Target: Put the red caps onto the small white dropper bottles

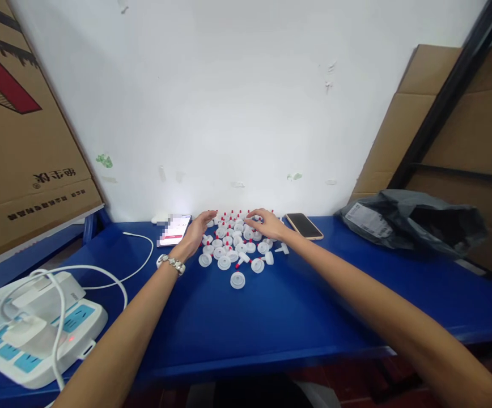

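A heap of white nozzle caps [224,262] with small red tips lies on the blue table [229,323] against the wall. At the heap's left edge is my left hand [197,228], its fingers stretched forward and a watch [171,263] on the wrist. My right hand [267,222] reaches over the right back part of the heap, fingers curved and apart, with nothing visibly held. Whether its fingertips touch the caps is hard to tell. One cap [237,280] sits alone in front of the others.
Left of the heap lies a phone with a lit screen [175,231]; right of it, a dark-screened phone [304,226]. A power strip [71,326] with white cables occupies the left front. A grey plastic bag [411,221] rests at the right. Cardboard [29,141] stands at the left.
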{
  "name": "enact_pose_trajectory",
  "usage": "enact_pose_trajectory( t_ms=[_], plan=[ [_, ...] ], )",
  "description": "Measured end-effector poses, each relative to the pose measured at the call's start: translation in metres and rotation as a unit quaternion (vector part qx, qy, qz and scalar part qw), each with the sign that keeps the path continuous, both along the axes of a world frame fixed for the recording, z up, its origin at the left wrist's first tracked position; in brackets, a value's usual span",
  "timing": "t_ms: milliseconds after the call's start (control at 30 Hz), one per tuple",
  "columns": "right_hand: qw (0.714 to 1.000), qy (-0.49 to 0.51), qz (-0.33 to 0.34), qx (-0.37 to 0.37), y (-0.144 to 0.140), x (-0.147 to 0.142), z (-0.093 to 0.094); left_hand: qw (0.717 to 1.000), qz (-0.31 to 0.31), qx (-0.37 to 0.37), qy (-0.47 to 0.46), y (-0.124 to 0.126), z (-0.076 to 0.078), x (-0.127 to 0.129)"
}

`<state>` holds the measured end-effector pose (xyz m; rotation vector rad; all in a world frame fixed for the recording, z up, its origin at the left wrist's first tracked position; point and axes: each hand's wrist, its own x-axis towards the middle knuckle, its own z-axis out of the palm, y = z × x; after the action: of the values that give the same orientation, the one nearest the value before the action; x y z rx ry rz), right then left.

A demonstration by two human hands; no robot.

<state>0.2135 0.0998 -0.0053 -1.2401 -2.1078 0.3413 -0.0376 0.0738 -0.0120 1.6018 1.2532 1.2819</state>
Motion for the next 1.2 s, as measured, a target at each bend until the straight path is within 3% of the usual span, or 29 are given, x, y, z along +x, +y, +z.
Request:
enact_pose_trajectory(
  t_ms=[300, 500, 567, 667, 733, 800, 1000, 1200],
  plan=[
    [0.992, -0.105, 0.063, 0.042, -0.021, -0.031, -0.005, 1.0, 0.002, -0.014, 0.028, -0.01, -0.01, -0.002],
    [0.99, -0.131, 0.035, 0.026, -0.022, -0.027, -0.001, 0.997, -0.054, 0.034, 0.051, -0.022, 0.008, -0.013],
    [0.991, -0.129, 0.03, 0.027, -0.025, -0.027, 0.002, 0.995, -0.029, 0.04, 0.09, -0.026, 0.012, -0.023],
    [0.993, -0.106, 0.022, 0.034, -0.031, -0.035, 0.006, 0.959, 0.069, 0.074, 0.266, -0.034, 0.013, -0.043],
    [0.995, -0.091, 0.032, 0.039, -0.034, -0.045, 0.008, 0.919, 0.096, 0.065, 0.377, -0.041, 0.01, -0.055],
    [0.994, -0.082, 0.052, 0.041, -0.037, -0.059, 0.008, 0.895, 0.105, 0.048, 0.431, -0.047, 0.006, -0.063],
    [0.992, -0.071, 0.094, 0.048, -0.039, -0.1, 0.005, 0.879, 0.11, 0.039, 0.463, -0.046, -0.006, -0.062],
    [0.995, -0.008, 0.084, 0.047, -0.039, -0.105, 0.008, 0.886, 0.098, 0.049, 0.45, -0.042, -0.01, -0.059]
  ],
)
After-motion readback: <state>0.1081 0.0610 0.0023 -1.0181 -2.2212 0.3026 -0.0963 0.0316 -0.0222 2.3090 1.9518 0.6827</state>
